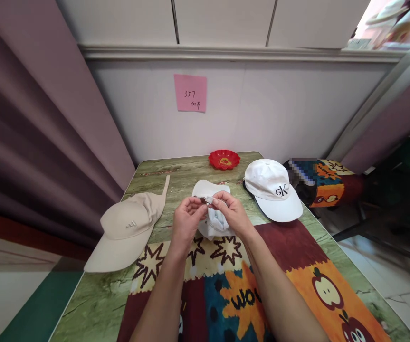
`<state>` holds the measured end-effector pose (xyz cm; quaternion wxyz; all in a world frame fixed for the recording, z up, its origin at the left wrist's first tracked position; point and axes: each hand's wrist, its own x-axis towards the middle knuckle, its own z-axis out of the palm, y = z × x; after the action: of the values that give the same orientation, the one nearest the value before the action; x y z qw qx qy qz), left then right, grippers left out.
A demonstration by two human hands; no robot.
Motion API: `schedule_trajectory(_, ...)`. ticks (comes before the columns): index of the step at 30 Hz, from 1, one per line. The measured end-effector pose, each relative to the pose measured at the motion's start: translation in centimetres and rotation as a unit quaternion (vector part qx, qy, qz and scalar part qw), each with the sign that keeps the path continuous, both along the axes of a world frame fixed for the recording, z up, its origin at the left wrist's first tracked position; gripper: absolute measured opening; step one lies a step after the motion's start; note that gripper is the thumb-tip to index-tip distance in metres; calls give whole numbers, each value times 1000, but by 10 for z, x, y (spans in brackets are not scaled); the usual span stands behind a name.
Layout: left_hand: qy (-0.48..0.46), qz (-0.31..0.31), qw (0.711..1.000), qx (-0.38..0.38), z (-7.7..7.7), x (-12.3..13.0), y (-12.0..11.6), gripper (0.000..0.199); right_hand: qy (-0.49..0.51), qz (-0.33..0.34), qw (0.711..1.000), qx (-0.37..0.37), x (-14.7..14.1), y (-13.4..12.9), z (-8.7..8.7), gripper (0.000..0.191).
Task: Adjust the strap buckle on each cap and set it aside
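Note:
A white cap [212, 229] rests on the table in front of me, its brim pointing away toward the wall. Above it, my left hand [187, 219] pinches a small brown piece, its fingers closed. My right hand [233, 213] is closed on a pale strap end [209, 200] that meets the brown piece; a small buckle may sit there, too fine to make out. Both hands cover part of the cap. To the left lies a beige cap [124, 228] with its strap sticking up loose, and to the right a white cap with black letters [273, 190].
A red scalloped dish [224, 160] stands at the back of the green wood-patterned table [80, 304]. A colourful patterned mat [212, 304] lies under my forearms. A pink note [190, 93] is stuck on the wall. Another patterned surface [328, 183] stands beyond the right edge.

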<state>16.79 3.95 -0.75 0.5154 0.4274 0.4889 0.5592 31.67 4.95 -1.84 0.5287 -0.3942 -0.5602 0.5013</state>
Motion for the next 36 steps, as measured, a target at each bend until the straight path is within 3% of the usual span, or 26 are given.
schedule_trajectory(7,-48,-22,999,-14,7,-4,-2,33,33,7,999,2,-2,-3,2,21)
schedule_trajectory(17,-49,29,998,-6,-2,-9,5,36,-22,-46,998,-32,-5,-3,-1,23)
schedule_trajectory(24,-113,10,991,-64,3,-7,2,45,6,-41,996,-74,-6,-4,4,23)
schedule_trajectory(31,-140,-48,986,-76,7,-10,0,43,15,-20,997,-78,-4,-3,6,23)
schedule_trajectory(36,-142,-44,986,-81,8,-13,0,45,-2,-17,997,-73,-2,-4,7,21)
